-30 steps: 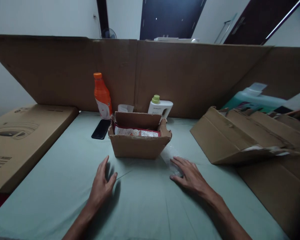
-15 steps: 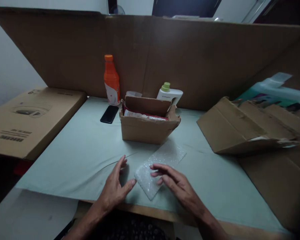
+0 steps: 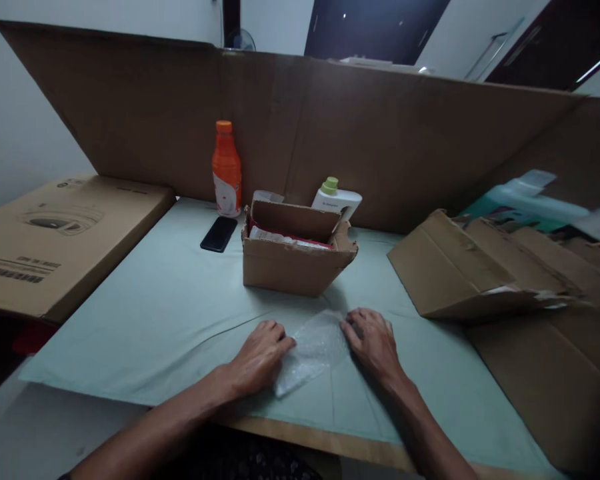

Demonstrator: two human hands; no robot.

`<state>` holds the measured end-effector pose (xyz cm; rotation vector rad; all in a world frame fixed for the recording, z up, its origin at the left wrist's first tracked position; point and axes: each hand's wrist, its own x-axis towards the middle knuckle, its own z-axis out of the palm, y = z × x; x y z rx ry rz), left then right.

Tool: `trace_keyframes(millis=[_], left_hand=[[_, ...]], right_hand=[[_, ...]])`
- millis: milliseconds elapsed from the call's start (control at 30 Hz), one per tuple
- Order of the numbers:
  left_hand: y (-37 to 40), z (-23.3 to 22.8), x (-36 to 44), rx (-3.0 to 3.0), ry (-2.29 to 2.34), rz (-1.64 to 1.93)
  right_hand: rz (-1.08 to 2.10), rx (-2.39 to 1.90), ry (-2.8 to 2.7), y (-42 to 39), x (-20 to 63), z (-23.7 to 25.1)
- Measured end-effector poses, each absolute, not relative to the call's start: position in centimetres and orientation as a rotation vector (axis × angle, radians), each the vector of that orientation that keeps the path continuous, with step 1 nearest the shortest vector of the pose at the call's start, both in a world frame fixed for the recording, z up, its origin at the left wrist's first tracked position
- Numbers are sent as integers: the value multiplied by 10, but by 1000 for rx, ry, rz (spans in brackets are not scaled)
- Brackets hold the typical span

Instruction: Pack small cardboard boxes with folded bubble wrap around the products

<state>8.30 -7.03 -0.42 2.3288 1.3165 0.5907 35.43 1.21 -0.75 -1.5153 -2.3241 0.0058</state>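
Note:
A clear piece of bubble wrap (image 3: pixel 313 350) lies on the pale green cloth (image 3: pixel 170 313) close to the table's front edge. My left hand (image 3: pixel 264 353) is closed at its left side, thumb at the edge of the sheet. At its upper right edge, my right hand (image 3: pixel 373 339) has fingers curled and pinching the wrap. Just beyond stands a small open cardboard box (image 3: pixel 285 267) with a red-edged, whitish item (image 3: pixel 285 238) inside.
Behind the box stand an orange bottle (image 3: pixel 227 173) and a white bottle with a green cap (image 3: pixel 336 199). A black phone (image 3: pixel 219 234) lies left of the box. Cardboard cartons (image 3: pixel 455 267) crowd the right, a flat carton (image 3: pixel 65 233) the left. A tall cardboard panel (image 3: pixel 380 127) closes the back.
Both hands have come down from above the bubble wrap and closed at its two sides. The sheet has shifted and looks turned. The view has tilted up slightly.

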Motion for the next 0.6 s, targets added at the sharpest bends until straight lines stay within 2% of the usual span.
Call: trace_keyframes(millis=[167,367,467,600], left_hand=[[-61,-4,9,2193,1504,957],[-74,1,-70,1836,1766,905],[-74,17,-75,1584,1757,957],[-32,29,-46,1442,1673,1067]], right_hand=[[44,-1430,-2248,-20,333,-6],[121,-1468,-2258,-8,345,-9],[235,-1444,-2166,20,359,2],[571,-1343,-2041,65,341,18]])
